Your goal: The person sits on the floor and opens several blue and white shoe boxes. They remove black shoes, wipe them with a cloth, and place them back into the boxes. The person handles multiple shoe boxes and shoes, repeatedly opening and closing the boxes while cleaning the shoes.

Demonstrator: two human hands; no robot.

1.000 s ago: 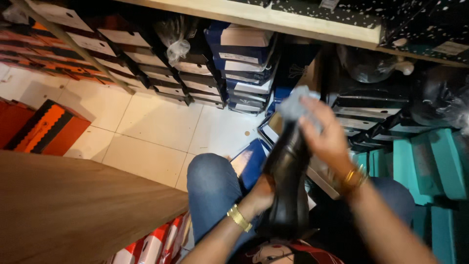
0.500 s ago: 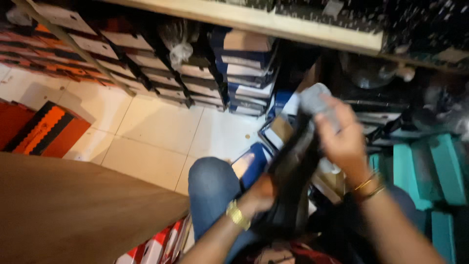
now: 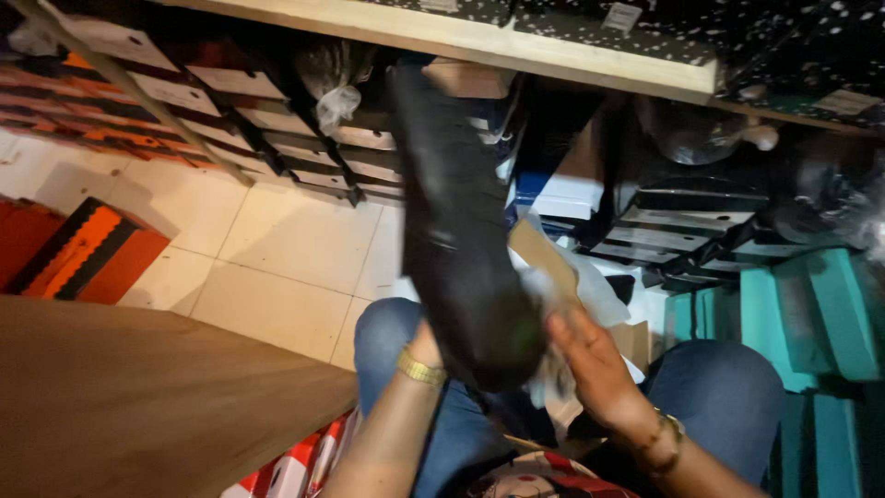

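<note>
- Wooden tabletop (image 3: 138,397): nearest, lower left, plain brown surface.
- Red-and-white packets (image 3: 295,466): just right of the tabletop's edge, near the bottom.
- Knees in blue jeans (image 3: 710,397): near centre and right, the person being seated.
- Left hand (image 3: 426,346): near centre, gold bracelet at the wrist; the hand goes in under the shoe's lower end, and its fingers are hidden, so the grip cannot be told.
- Right hand (image 3: 590,364): right of the left hand, bangles at the wrist; fingers curl narrowly round a pale cloth (image 3: 558,369), pressed against the shoe's lower end.
- Black shoe (image 3: 461,231): centre, held up between the hands, long and tilted, its lower end near the hands and its upper end pointing far and slightly left.
- Brown card (image 3: 544,263): just right of the shoe, with white paper (image 3: 599,295) beside it.
- Tiled floor (image 3: 277,249): pale, left of the shoe, farther out.
- Orange-and-black box (image 3: 83,254): on the floor at left.
- Teal boxes (image 3: 811,314): stacked at right.
- Stacked shoeboxes (image 3: 230,101): far left and centre, dark with pale end labels.
- Wooden shelf (image 3: 516,46): farthest, running across the top.
</note>
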